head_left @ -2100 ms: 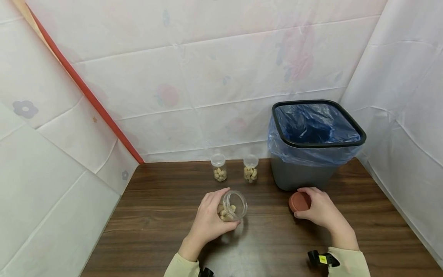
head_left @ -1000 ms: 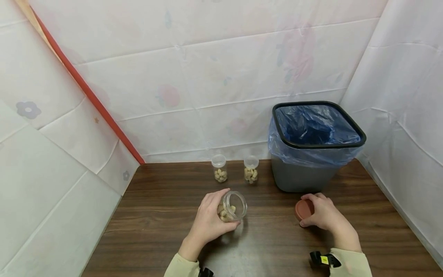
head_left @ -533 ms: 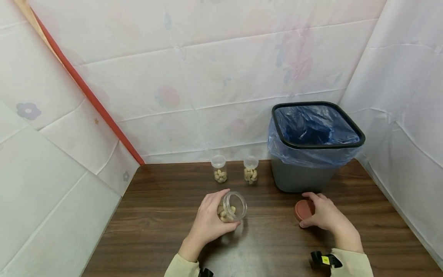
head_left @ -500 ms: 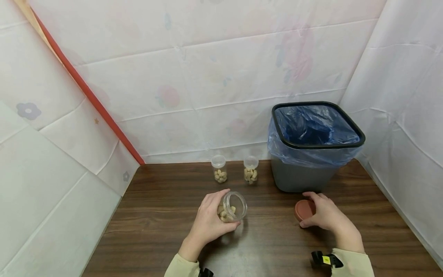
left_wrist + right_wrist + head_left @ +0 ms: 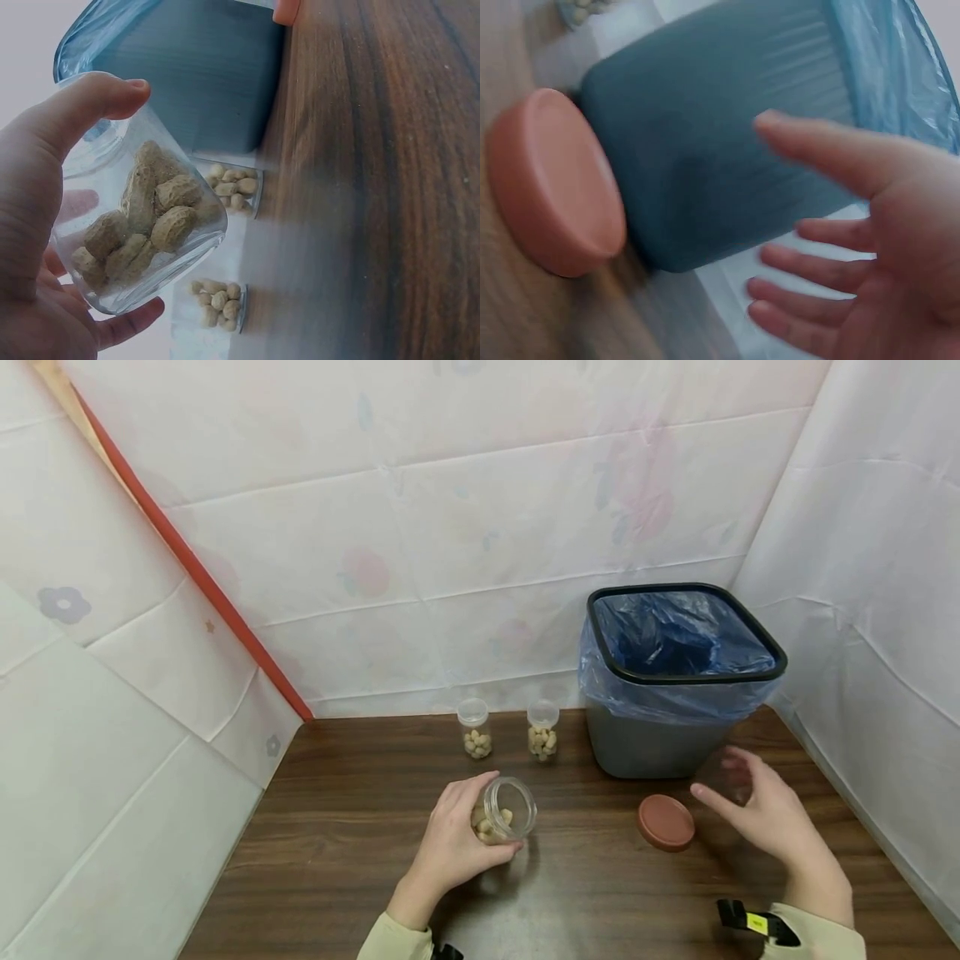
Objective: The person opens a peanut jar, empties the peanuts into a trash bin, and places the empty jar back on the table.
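Note:
My left hand (image 5: 453, 839) grips a clear jar (image 5: 517, 810) without a lid, tilted so its mouth faces up and to the right. Several peanuts in their shells (image 5: 142, 217) lie inside it, seen through the wall in the left wrist view. A reddish-brown round lid (image 5: 666, 822) rests on the table, in front of the bin. To the right of that lid, my right hand (image 5: 768, 810) is held apart from it, fingers spread and touching nothing. The right wrist view shows the lid (image 5: 559, 184) beside the bin, with the hand (image 5: 900, 247) away from it.
Two small clear jars, a left one (image 5: 474, 727) and a right one (image 5: 543, 731), stand at the back of the table, both with peanuts in them. A grey bin (image 5: 645, 743) with a blue liner stands at the back right. Patterned cloth walls border the dark wooden table (image 5: 337, 843).
My right hand has let go of the lid and moved off to the right, leaving it on the table. The left hand keeps its grip on the jar in the same place.

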`<action>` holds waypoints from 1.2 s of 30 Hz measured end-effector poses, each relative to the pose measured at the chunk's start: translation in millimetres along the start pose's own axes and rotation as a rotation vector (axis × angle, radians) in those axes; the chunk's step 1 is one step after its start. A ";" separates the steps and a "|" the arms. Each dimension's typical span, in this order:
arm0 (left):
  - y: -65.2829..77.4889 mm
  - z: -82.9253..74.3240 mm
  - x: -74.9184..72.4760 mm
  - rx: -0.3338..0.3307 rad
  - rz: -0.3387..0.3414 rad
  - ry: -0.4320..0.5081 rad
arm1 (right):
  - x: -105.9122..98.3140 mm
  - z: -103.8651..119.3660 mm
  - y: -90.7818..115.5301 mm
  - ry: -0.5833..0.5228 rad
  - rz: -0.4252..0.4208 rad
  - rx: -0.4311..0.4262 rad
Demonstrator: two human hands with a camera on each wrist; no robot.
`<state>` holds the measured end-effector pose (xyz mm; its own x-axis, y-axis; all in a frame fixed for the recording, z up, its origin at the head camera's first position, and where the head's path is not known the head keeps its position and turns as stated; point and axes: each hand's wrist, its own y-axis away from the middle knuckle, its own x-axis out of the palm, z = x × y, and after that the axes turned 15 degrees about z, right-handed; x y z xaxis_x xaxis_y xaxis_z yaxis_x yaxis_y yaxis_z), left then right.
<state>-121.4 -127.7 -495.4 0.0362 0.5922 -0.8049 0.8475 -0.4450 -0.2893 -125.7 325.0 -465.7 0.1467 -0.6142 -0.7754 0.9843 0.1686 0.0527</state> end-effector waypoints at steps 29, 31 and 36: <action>0.5 3.3 -12.5 -0.025 -0.026 0.037 | -113.3 25.4 -77.9 -0.285 -0.345 -0.270; 0.8 3.0 -12.7 -0.026 -0.026 0.038 | -117.8 28.4 -81.2 -0.268 -0.320 -0.256; -0.1 3.0 -13.5 -0.013 -0.034 0.031 | -125.3 34.0 -87.3 -0.260 -0.255 -0.235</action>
<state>-123.5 -137.7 -486.0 0.0233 0.6276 -0.7782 0.8552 -0.4157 -0.3096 -226.7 361.0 -351.7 -0.0485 -0.8274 -0.5595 0.9477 0.1389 -0.2875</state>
